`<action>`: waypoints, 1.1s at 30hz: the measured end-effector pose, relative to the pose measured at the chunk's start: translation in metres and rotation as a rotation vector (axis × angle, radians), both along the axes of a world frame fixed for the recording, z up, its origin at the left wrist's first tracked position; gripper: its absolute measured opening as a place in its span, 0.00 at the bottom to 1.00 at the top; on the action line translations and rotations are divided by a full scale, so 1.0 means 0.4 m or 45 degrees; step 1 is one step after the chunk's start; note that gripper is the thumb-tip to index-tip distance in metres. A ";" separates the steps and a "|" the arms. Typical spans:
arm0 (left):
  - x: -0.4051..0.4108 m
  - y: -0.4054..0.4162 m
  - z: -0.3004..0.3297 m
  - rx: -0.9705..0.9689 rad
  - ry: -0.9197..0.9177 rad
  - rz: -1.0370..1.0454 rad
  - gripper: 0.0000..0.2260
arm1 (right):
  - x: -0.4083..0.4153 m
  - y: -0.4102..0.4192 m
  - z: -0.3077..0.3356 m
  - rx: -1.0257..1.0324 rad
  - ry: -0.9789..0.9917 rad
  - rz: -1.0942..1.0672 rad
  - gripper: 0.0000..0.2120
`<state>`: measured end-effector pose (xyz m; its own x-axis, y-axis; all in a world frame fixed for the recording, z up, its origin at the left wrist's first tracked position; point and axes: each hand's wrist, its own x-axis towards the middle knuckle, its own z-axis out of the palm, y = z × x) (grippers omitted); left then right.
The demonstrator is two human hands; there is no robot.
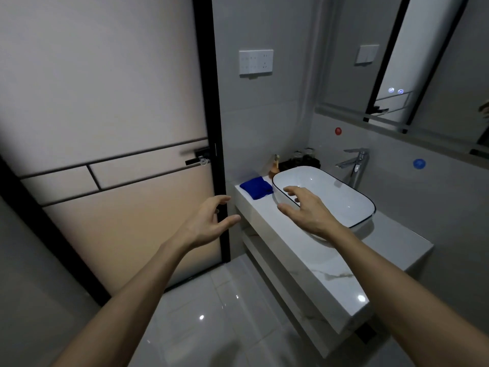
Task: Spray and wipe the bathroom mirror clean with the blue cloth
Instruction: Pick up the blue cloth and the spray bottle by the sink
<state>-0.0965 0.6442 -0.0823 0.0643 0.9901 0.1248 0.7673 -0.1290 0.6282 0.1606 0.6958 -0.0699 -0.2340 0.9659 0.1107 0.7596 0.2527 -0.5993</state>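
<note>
Cloth: blue cloth (256,187) lies folded on the counter (312,258), just left of the basin (344,197).
Hands: left hand (209,223) and right hand (307,210) reach forward, fingers spread, holding nothing (likely approaching the cloth).
Mirror: mirror (434,62) hangs above the basin, unwiped; 0 spray bottles identifiable.

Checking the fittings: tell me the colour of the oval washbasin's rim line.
Black: a thin line round the white oval washbasin, clearest in the head view.

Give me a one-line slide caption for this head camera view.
Both open hands, left hand and right hand, reach toward the folded blue cloth beside the basin, below the mirror.
</note>
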 end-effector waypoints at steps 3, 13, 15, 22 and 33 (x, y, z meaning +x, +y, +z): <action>-0.036 0.120 -0.021 -0.014 -0.018 -0.008 0.30 | -0.038 0.114 -0.020 -0.008 -0.019 -0.020 0.26; -0.139 0.527 -0.034 -0.032 -0.042 -0.125 0.29 | -0.139 0.468 -0.042 -0.051 -0.042 -0.122 0.26; -0.147 0.596 -0.042 -0.042 -0.062 -0.150 0.29 | -0.145 0.522 -0.046 -0.051 -0.036 -0.134 0.25; -0.147 0.815 -0.076 -0.093 -0.044 -0.190 0.28 | -0.141 0.713 -0.080 -0.067 0.028 -0.176 0.23; -0.090 1.164 -0.102 -0.149 0.021 -0.101 0.29 | -0.097 1.129 -0.138 -0.101 0.131 -0.051 0.24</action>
<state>-0.1327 1.1097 -0.1231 0.1438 0.9896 0.0069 0.7682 -0.1160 0.6296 0.1220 1.1472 -0.1252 -0.1868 0.9808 0.0553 0.7015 0.1726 -0.6915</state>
